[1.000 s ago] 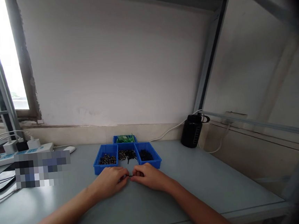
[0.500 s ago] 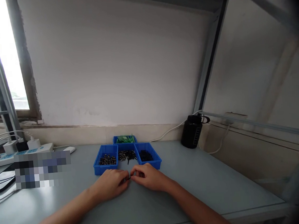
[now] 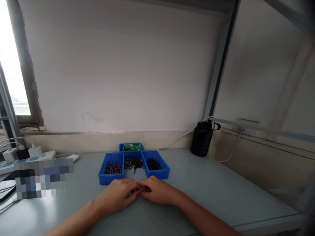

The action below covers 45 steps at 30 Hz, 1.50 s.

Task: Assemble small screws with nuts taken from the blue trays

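Observation:
My left hand (image 3: 121,194) and my right hand (image 3: 155,191) meet fingertip to fingertip just above the grey table (image 3: 145,225). Both are closed in a pinch, and whatever sits between the fingertips is hidden. Directly beyond them, a blue bin (image 3: 111,179) on the left holds small metallic pieces (image 3: 113,168). Another blue bin (image 3: 159,174) on the right contains small black parts (image 3: 152,164). Between these bins lies a loose heap of mixed metal and black pieces (image 3: 134,163).
Behind the heap, a blue bin (image 3: 120,147) holds green packaging (image 3: 131,146). A black bottle (image 3: 201,139) stands at the back right, near a white cable (image 3: 179,135). On the left are a power strip (image 3: 47,156) with plugged-in chargers and a white mouse (image 3: 73,157).
My hands have come closer together, so their fingertips now touch. The small dark piece that showed between them is out of sight.

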Each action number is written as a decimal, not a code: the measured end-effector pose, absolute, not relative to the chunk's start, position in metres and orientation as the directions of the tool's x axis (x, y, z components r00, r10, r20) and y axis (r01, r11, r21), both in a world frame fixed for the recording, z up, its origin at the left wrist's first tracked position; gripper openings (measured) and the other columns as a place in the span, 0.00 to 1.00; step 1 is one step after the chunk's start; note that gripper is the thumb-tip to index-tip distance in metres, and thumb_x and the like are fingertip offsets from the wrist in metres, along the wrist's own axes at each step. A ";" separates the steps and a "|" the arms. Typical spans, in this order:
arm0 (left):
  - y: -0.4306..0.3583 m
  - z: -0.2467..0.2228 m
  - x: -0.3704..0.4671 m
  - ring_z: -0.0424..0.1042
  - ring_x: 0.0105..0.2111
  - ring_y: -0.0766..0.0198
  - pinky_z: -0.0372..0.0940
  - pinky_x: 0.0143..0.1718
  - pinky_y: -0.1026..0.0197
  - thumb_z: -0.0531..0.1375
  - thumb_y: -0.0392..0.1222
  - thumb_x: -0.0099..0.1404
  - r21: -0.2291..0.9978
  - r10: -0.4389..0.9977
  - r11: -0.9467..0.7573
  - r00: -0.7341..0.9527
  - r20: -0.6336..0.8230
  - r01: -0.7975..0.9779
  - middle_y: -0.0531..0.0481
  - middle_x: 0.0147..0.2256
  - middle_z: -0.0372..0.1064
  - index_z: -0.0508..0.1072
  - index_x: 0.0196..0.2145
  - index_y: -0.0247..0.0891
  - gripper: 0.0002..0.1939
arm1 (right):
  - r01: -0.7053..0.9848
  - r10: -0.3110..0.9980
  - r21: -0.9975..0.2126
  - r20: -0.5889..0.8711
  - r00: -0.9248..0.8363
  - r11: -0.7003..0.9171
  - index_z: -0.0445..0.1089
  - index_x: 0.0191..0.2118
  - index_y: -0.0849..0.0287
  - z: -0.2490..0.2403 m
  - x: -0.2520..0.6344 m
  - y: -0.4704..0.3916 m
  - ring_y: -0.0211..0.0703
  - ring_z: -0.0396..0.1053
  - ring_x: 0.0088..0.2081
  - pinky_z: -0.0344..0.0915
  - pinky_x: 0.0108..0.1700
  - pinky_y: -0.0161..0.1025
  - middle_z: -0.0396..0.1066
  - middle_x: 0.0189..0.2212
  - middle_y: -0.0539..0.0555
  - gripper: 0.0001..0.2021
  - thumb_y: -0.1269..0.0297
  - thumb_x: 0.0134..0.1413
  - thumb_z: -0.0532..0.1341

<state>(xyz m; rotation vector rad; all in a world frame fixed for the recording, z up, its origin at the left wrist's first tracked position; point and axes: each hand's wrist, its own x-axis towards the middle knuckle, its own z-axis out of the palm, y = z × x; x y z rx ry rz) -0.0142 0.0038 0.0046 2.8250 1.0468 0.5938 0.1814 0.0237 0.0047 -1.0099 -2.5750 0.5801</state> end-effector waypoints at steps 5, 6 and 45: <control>0.003 0.005 -0.013 0.67 0.30 0.64 0.57 0.30 0.66 0.49 0.38 0.65 0.182 0.601 -0.797 0.729 0.327 0.575 0.52 0.31 0.67 0.68 0.34 0.39 0.09 | 0.558 0.682 -0.469 0.143 -0.717 0.685 0.66 0.27 0.60 0.002 0.181 0.025 0.36 0.63 0.26 0.53 0.27 0.30 0.67 0.23 0.47 0.04 0.69 0.50 0.56; 0.003 0.006 -0.014 0.67 0.30 0.64 0.57 0.30 0.66 0.49 0.38 0.65 0.182 0.601 -0.797 0.729 0.328 0.576 0.52 0.31 0.67 0.68 0.34 0.39 0.09 | 0.557 0.681 -0.470 0.143 -0.718 0.685 0.66 0.27 0.60 0.002 0.181 0.026 0.36 0.63 0.26 0.53 0.27 0.30 0.67 0.23 0.47 0.04 0.69 0.50 0.56; 0.007 0.001 -0.016 0.68 0.28 0.63 0.55 0.28 0.65 0.49 0.38 0.64 0.106 0.683 -0.721 0.676 0.277 0.685 0.52 0.29 0.68 0.68 0.30 0.39 0.09 | 0.527 0.756 -0.629 0.155 -0.635 0.572 0.64 0.30 0.59 0.009 0.185 0.026 0.34 0.62 0.24 0.55 0.25 0.29 0.64 0.21 0.45 0.03 0.68 0.47 0.59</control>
